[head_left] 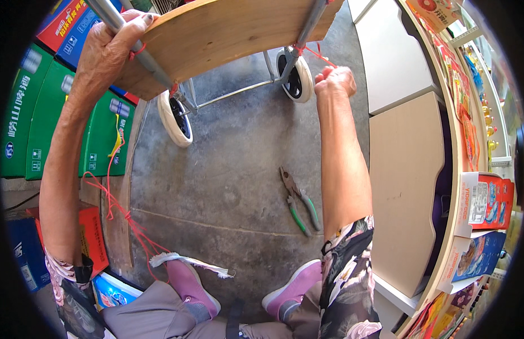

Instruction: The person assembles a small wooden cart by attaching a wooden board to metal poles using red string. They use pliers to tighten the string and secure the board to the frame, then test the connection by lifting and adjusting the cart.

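Observation:
A wooden board (pixel 216 39) rests against the grey metal tubes of a wheeled frame (pixel 233 97) in front of me. Red string is tied around the tubes at several spots. My left hand (pixel 106 48) is wrapped around the left tube (pixel 154 70), its thumb by the board's edge. Closed in a fist, my right hand (pixel 336 83) pulls on a red string (pixel 318 54) that runs from the right tube (pixel 310 25). Green-handled pliers (pixel 298 200) lie on the concrete floor, jaws pointing away from me.
Two white-tyred wheels, left (pixel 175 120) and right (pixel 294 75), stand on the floor. Green cartons (pixel 47 118) line the left. Loose red string (pixel 129 217) and a white torn strip (pixel 191 263) lie near my shoes (pixel 191 285). Cabinets (pixel 406 192) and packed shelves border the right.

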A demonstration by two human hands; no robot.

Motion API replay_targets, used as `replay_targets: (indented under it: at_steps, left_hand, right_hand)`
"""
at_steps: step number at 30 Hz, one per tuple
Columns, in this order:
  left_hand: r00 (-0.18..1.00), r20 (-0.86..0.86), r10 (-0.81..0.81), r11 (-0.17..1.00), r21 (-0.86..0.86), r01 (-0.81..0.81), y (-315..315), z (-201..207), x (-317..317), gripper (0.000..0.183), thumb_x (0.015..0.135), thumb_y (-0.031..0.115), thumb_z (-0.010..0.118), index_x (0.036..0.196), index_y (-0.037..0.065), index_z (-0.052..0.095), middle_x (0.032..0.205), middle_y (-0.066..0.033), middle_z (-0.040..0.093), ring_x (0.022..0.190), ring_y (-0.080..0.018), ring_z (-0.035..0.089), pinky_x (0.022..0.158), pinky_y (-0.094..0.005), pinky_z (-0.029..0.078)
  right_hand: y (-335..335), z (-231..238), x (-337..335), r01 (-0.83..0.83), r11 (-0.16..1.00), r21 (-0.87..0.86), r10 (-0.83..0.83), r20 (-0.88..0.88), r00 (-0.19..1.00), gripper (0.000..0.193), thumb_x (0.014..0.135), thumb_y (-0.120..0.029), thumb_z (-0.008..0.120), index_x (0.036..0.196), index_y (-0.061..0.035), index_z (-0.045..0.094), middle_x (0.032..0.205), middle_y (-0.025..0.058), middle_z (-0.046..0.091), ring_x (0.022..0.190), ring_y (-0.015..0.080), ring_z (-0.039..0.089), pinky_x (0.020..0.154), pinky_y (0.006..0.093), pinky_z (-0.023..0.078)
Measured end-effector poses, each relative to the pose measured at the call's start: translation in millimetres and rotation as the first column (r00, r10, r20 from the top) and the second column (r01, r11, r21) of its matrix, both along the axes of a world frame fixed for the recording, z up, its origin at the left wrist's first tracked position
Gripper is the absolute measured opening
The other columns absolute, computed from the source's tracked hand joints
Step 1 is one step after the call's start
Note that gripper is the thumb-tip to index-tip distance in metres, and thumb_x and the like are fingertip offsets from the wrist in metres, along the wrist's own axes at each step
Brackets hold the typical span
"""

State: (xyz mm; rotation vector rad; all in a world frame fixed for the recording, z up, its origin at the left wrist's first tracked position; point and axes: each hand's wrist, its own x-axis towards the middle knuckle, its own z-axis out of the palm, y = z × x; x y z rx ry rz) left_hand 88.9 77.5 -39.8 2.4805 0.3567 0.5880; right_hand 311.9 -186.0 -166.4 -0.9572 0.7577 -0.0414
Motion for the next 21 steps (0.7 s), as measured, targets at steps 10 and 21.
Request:
replay_targets:
  at_steps: [10, 21]
  left_hand:
    - [0.999, -0.034, 0.006, 1.0, 0.021, -0.005, 2, -1, -2, 0.028, 0.088, 0.032, 0.064, 0.105, 0.01, 0.068, 0.09, -0.0014, 0.066, 0.084, -0.0108, 0.058, 0.076, -0.026, 0.045]
    - [1.0, -0.005, 0.009, 0.997, 0.076, -0.009, -7, -5, 1, 0.038, 0.076, 0.038, 0.075, 0.095, 0.006, 0.07, 0.077, -0.0063, 0.068, 0.073, -0.0145, 0.064, 0.07, -0.0293, 0.05]
  right_hand:
    - [-20, -17, -44, 0.45, 0.355, -0.819, 0.608, 0.568, 0.555, 0.024, 0.086, -0.009, 0.055, 0.108, 0.0014, 0.054, 0.08, 0.016, 0.061, 0.058, 0.0287, 0.06, 0.055, 0.0363, 0.049]
    - [14, 8, -62, 0.23, -0.288, -0.929, 0.74, -0.063, 0.67, 0.016, 0.088, -0.019, 0.052, 0.087, -0.0029, 0.051, 0.075, 0.0187, 0.064, 0.065, 0.0372, 0.064, 0.056, 0.046, 0.052]
